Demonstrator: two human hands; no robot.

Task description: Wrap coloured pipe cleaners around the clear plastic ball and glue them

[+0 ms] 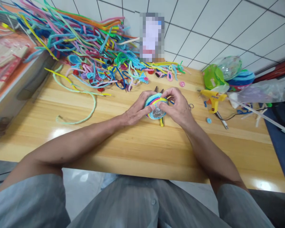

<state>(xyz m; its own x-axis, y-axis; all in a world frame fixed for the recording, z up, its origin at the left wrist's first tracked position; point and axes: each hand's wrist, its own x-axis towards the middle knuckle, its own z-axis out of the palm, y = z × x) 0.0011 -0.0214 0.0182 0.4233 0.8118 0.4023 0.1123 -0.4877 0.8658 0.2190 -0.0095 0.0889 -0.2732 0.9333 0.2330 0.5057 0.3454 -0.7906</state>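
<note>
Both hands hold one small round object, clear in the middle and wrapped round with pipe cleaners in light blue, yellow, pink and dark blue. My left hand grips its left side, thumb on the front. On the right edge, my right hand has its thumb pressed on the wrapped rim and its fingers curled at the top. Just below the object, a short yellow piece shows on the wooden table. Behind it, two dark pointed tips stick out, and the rest of that thing is hidden.
A large heap of coloured pipe cleaners fills the back left. Loose green and yellow ones lie nearer. On the right are a yellow glue gun with its cord, a blue cap and wrapped round pieces. A blurred phone-like shape stands behind.
</note>
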